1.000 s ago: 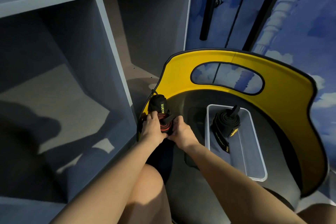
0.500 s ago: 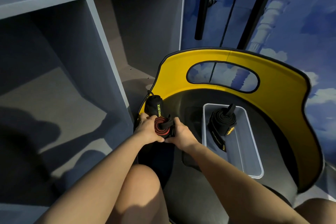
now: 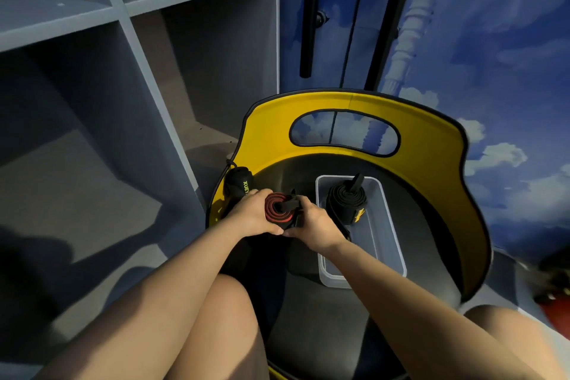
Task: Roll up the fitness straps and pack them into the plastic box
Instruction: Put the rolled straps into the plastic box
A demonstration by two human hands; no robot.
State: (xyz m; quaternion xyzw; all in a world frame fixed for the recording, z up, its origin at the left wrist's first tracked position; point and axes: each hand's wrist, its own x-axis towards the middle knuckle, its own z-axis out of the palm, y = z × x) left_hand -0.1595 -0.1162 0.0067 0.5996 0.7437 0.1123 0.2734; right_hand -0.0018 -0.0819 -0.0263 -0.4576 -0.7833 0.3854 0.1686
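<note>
Bare forearms, left hand (image 3: 253, 214) and right hand (image 3: 314, 222) ungloved, no sleeves, bare knees below the yellow-backed chair (image 3: 431, 145).

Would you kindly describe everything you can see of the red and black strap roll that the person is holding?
The red and black strap roll is a woven-looking band wound into a tight coil, its spiral end facing up towards the camera, red and black layers alternating. A flat black tail crosses the coil's top towards the right. The left hand grips its left side and the right hand pinches the tail side. It is held above the black seat, left of the plastic box, not in it.
</note>
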